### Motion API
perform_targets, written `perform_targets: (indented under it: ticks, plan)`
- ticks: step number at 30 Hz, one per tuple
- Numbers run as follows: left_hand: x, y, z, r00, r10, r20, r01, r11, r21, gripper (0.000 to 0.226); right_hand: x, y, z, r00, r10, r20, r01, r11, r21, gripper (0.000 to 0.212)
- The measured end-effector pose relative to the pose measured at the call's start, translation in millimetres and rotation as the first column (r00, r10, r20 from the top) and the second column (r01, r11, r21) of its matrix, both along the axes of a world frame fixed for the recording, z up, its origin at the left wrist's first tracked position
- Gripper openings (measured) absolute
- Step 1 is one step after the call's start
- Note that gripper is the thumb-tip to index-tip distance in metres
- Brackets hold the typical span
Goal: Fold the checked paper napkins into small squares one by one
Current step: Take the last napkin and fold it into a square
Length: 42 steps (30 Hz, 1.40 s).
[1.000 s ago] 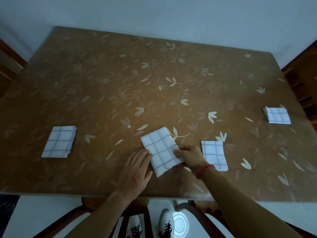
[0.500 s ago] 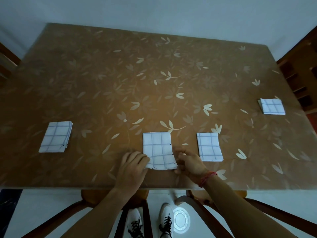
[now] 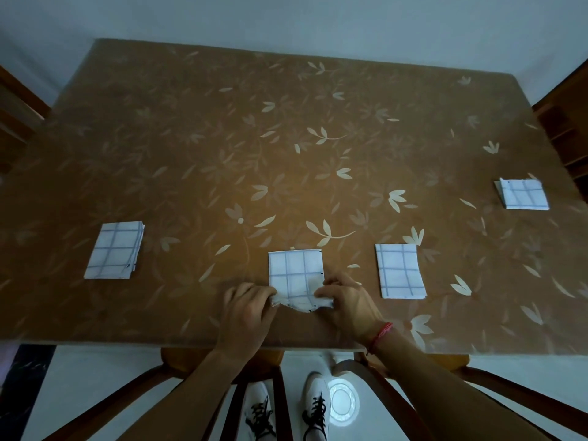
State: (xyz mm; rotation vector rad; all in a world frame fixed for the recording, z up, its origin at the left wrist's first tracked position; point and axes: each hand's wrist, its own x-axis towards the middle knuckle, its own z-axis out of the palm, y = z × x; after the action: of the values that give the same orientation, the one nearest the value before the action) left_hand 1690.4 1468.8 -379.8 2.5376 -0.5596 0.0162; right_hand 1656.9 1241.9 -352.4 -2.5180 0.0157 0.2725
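A white napkin with a blue check [image 3: 294,270] lies squarely near the table's front edge, its near edge lifted and curling upward. My left hand [image 3: 248,308] pinches the near left corner of it. My right hand [image 3: 348,302] pinches the near right corner, a red thread round its wrist. Three other checked napkins lie flat: a folded one [image 3: 399,270] just right of my hands, a stack [image 3: 115,249] at the left, another folded one [image 3: 523,194] at the far right.
The brown table [image 3: 286,138] with a pale leaf pattern runs wide behind the napkins. Wooden chairs [image 3: 394,386] stand under its front edge, beside my white shoes [image 3: 315,405]. Dark wooden furniture [image 3: 566,128] flanks the right side.
The centre napkin turned from askew to square with the table edge. Both hands moved to its near corners and lifted that edge off the table.
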Motion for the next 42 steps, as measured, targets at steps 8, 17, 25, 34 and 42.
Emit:
perform_targets:
  ticks: [8,17,25,34,42]
  plan:
    - [17,-5,-3,0.992,0.111,-0.061,-0.110,0.994,0.017,0.026,20,-1,-3,0.969,-0.225,-0.102,0.232,0.971,0.062,0.028]
    - [32,-11,-8,0.995,0.081,-0.053,-0.075,0.991,0.113,0.040,39,3,-8,0.945,-0.304,-0.123,0.314,0.947,0.073,0.016]
    - [39,-5,-8,0.985,-0.111,0.130,0.071,0.958,0.277,0.041,49,5,-11,0.935,-0.326,-0.137,0.330,0.944,0.002,0.012]
    - [46,-3,-16,0.974,-0.227,-0.016,0.218,0.911,0.351,0.052,52,4,-17,0.921,-0.379,-0.090,0.380,0.925,-0.004,0.013]
    - [48,-9,-18,0.977,-0.206,-0.047,0.209,0.912,0.354,0.053,53,10,-9,0.926,-0.369,0.083,0.377,0.921,-0.100,0.027]
